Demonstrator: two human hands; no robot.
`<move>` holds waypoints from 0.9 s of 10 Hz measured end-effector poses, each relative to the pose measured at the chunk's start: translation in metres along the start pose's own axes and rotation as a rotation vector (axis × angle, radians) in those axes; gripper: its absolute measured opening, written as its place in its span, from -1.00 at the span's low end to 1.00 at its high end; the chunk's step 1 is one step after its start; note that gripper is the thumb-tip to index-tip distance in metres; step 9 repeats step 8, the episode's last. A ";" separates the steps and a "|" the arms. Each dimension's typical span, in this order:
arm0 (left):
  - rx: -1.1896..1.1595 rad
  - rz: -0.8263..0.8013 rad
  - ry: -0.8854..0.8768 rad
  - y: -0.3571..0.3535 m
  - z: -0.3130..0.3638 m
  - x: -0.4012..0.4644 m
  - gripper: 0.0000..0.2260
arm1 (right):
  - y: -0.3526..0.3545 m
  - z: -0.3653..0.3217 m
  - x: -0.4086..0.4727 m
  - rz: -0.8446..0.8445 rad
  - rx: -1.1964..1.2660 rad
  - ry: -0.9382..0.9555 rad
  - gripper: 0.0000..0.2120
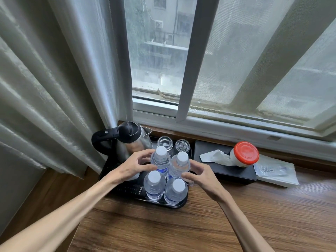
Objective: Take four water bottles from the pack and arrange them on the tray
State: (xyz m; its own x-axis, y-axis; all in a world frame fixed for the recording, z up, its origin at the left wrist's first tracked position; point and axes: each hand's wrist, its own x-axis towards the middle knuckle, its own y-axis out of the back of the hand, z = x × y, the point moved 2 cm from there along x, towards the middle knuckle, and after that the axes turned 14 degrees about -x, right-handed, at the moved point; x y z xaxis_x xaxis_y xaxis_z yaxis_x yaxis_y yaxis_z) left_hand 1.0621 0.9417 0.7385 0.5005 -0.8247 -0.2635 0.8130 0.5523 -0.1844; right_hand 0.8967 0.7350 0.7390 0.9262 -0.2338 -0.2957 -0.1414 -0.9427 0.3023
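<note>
Two rows of two clear water bottles with white caps stand upright on the right part of a black tray (174, 206). My left hand (134, 166) wraps thumb and fingers around the back left bottle (161, 157). My right hand (203, 177) cups the back right bottle (181, 160) from the right, its fingertips reaching down beside the front right bottle (177, 190). The front left bottle (154, 182) stands untouched. The bottles stand close together, nearly touching. No bottle pack is in view.
A steel kettle (131, 139) with a black handle fills the tray's back left. Two upturned glasses (164, 142) stand behind the bottles. To the right lie a black tissue box (227, 171), a red-lidded jar (245, 154) and a white packet (274, 171). Curtain and window are behind.
</note>
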 end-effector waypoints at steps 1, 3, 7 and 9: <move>-0.002 -0.007 0.006 0.000 0.000 -0.001 -0.49 | -0.001 0.000 0.000 -0.006 0.006 -0.006 -0.45; -0.069 -0.011 0.022 -0.001 0.002 -0.004 -0.51 | -0.005 -0.004 -0.007 -0.024 0.020 -0.008 -0.43; 0.022 0.064 -0.101 -0.007 0.020 -0.023 -0.36 | -0.008 -0.023 -0.027 0.087 0.028 0.034 -0.33; 0.093 0.120 -0.151 -0.013 0.036 -0.034 -0.52 | -0.002 -0.041 -0.035 0.235 0.022 0.087 -0.60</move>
